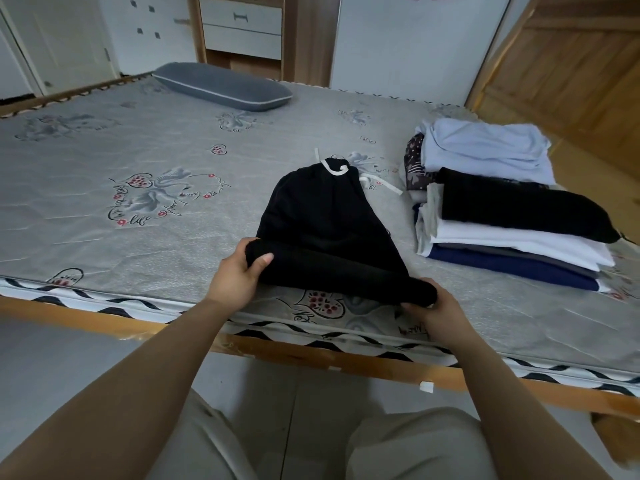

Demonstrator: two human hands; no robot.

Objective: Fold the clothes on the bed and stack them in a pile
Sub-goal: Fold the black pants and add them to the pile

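Both the left hand (239, 273) and the right hand (438, 311) grip the near fold of the black trousers (329, 223) at the bed (104, 188) edge. Uneven lifting could undo the fold or snag the white drawstring (379, 184) beside the pile (502, 209).

**Both hands gripping the near edge of the black garment**

The left hand (239, 271) curls around the near-left corner of the black garment (329, 230), thumb on top and fingers tucked under the fabric. The right hand (438, 311) pinches the garment's near-right corner, fingers wrapped beneath the rolled edge. Both bare forearms reach forward towards the garment, converging slightly, wrists held roughly straight.
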